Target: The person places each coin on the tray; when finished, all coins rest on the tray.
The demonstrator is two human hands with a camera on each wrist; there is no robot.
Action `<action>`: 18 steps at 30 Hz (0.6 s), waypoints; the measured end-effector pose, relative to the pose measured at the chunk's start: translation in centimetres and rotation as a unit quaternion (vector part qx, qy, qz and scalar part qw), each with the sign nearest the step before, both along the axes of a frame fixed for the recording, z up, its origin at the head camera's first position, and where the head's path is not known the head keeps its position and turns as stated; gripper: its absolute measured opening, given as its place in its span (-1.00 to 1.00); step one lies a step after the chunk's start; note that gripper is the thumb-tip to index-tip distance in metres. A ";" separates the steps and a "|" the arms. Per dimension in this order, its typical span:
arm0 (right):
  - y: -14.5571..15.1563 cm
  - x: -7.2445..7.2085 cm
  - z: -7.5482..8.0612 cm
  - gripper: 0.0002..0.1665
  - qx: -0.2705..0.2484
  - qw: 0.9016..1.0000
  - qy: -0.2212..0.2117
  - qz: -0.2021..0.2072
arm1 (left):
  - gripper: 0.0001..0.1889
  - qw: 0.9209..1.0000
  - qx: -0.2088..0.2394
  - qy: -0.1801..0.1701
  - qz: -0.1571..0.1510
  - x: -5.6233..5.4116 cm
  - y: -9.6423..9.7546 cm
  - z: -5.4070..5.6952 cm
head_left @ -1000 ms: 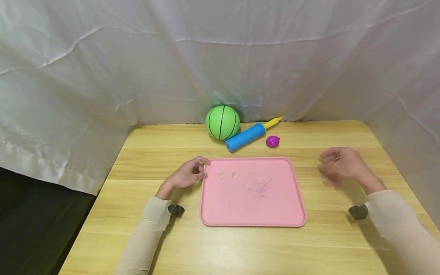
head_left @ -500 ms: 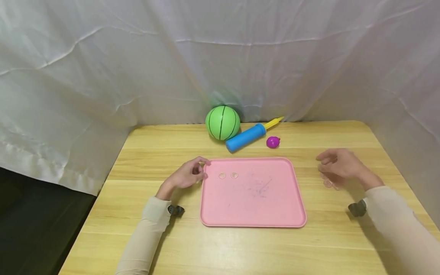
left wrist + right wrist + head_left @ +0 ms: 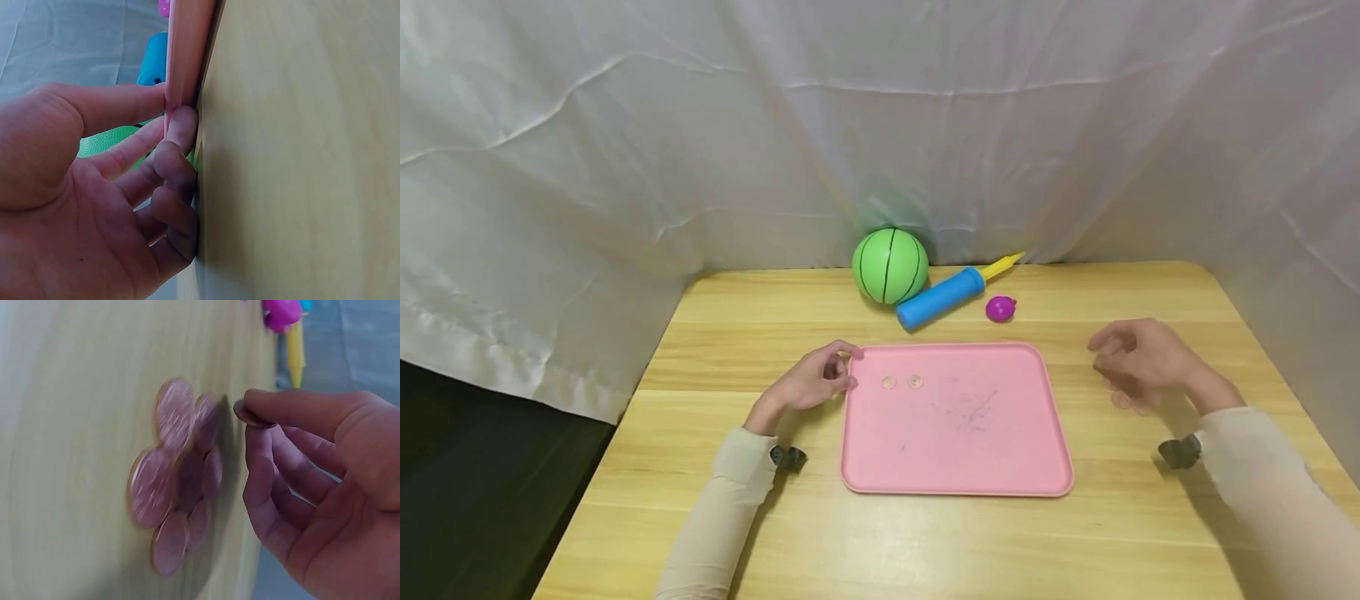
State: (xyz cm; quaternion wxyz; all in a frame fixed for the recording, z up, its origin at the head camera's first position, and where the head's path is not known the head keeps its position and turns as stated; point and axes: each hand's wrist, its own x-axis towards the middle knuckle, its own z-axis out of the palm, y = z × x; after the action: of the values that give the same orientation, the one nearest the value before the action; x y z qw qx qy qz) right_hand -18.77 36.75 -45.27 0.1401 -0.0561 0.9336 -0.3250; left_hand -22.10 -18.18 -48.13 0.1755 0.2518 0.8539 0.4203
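Observation:
My left hand (image 3: 808, 379) grips the upper left rim of a pink tray (image 3: 958, 454); in the left wrist view the thumb (image 3: 125, 103) lies against the rim, with fingers curled beneath it. Two coins (image 3: 888, 382) rest side by side in the tray's upper left part. To the right of the tray, my right hand (image 3: 1150, 354) hovers just over the table. Between its thumb and index finger it pinches a copper-coloured coin (image 3: 242, 414). Several similar coins (image 3: 153, 487) lie clustered flat on the wood beside that hand, partly hidden beneath it in the head view.
Behind the tray are a green ball (image 3: 891, 267), a blue hand pump (image 3: 942, 297) with a yellow nozzle, and a small purple object (image 3: 1000, 308). A pale curtain (image 3: 985, 133) hangs along the back edge of the wooden table (image 3: 925, 542).
The right hand has shifted slightly left, uncovering a little more of the coins below it. The head view has moved slightly. The left hand stays at the tray's rim.

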 end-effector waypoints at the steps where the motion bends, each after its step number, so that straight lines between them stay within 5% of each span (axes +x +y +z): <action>1: -0.3 0.1 0.2 -0.63 -0.012 1.000 -0.008 -0.008 | -0.55 1.000 0.000 0.001 0.000 0.0 0.0 0.0; 11: -3.9 0.2 2.1 -0.56 -0.015 0.999 0.037 0.027 | -0.56 1.000 -0.002 0.006 -0.003 0.1 0.2 0.1; 18: -6.8 -0.3 2.4 -0.56 -0.048 0.998 0.001 0.047 | -0.56 1.000 -0.004 0.006 0.003 0.2 0.2 0.2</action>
State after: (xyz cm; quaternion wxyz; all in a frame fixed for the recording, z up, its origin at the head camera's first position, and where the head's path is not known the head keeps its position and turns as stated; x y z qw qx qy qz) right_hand -19.06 29.96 -42.87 0.1516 -0.1067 0.9132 -0.3629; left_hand -21.94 -17.94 -47.89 0.1701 0.2516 0.8574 0.4155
